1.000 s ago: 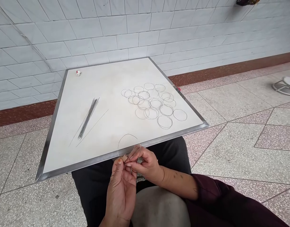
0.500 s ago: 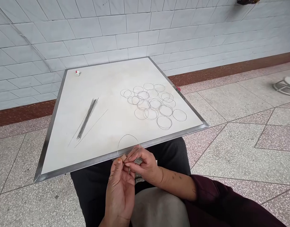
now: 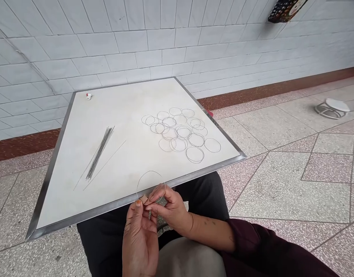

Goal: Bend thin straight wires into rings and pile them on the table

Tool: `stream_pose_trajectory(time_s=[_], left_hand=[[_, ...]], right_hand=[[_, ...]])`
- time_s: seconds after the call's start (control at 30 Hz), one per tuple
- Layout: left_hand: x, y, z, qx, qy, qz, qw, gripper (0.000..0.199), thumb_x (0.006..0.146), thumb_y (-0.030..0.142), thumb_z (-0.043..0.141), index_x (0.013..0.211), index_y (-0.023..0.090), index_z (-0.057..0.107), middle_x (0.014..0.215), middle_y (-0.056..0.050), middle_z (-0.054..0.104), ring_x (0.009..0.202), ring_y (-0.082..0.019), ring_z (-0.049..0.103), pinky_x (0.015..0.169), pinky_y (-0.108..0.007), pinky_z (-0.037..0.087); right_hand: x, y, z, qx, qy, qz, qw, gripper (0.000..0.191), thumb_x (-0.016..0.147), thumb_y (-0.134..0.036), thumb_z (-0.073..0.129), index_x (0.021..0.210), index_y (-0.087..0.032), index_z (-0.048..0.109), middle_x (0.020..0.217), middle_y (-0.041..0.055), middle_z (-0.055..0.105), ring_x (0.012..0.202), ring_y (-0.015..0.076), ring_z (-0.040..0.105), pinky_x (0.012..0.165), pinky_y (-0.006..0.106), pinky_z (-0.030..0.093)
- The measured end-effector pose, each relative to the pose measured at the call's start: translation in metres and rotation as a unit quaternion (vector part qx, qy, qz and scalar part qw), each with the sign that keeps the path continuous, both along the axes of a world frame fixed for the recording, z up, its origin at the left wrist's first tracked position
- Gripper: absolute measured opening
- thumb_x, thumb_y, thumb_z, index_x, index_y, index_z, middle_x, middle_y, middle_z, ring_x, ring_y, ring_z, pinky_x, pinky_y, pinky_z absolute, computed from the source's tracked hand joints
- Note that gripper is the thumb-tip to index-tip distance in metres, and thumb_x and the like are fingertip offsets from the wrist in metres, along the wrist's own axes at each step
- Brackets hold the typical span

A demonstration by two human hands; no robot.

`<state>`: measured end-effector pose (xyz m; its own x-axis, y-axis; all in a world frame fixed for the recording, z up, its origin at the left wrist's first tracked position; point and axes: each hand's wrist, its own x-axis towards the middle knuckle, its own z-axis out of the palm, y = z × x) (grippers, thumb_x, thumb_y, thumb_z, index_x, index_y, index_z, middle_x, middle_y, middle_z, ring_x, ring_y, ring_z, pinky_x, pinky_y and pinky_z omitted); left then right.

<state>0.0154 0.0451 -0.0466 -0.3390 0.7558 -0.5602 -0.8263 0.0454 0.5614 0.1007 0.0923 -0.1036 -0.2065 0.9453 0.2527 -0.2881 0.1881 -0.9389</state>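
Observation:
Near the front edge of the white table (image 3: 131,107), a thin wire ring (image 3: 150,171) stands up between my hands. My left hand (image 3: 141,234) pinches the ring's lower left part between thumb and fingers, palm turned up. From the right, my right hand (image 3: 168,204) pinches the ring's bottom, its fingers close to the left fingertips. Several wire rings (image 3: 195,154) lie overlapping on the right half of the table. A bundle of straight wires (image 3: 100,153) lies on the left, with a loose wire (image 3: 104,165) beside it.
A small white and red object (image 3: 89,96) sits at the table's far left corner. Behind the table is a tiled wall (image 3: 131,42). A white-topped stool (image 3: 333,107) stands on the floor at the right. A dark patterned item (image 3: 286,10) hangs at the upper right.
The camera view has shifted, so the table and both hands appear slightly lower and further left. Both hands keep their pinch on the wire ring.

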Motion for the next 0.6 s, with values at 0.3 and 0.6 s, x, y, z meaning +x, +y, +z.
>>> stream_pose_trajectory(time_s=[0.3, 0.6], left_hand=[[0.001, 0.003, 0.002, -0.020, 0.028, -0.001, 0.999, 0.003, 0.084, 0.022, 0.073, 0.084, 0.020, 0.070, 0.096, -0.001, 0.069, 0.091, -0.011, 0.064, 0.084, -0.022, 0.053], [-0.007, 0.001, -0.006, -0.006, 0.032, -0.016, 0.999, 0.011, 0.080, 0.024, 0.077, 0.080, 0.021, 0.066, 0.092, 0.001, 0.065, 0.089, -0.011, 0.063, 0.082, -0.021, 0.053]], right_hand=[[-0.005, -0.003, 0.003, -0.062, 0.084, 0.020, 0.994, 0.021, 0.078, -0.031, 0.080, 0.080, -0.022, 0.061, 0.079, -0.0012, 0.064, 0.070, 0.0124, 0.061, 0.062, 0.026, 0.055], [0.003, 0.003, 0.002, -0.145, 0.128, 0.127, 0.973, 0.024, 0.073, -0.035, 0.085, 0.074, -0.021, 0.066, 0.083, -0.0006, 0.057, 0.073, 0.0120, 0.057, 0.065, 0.026, 0.051]])
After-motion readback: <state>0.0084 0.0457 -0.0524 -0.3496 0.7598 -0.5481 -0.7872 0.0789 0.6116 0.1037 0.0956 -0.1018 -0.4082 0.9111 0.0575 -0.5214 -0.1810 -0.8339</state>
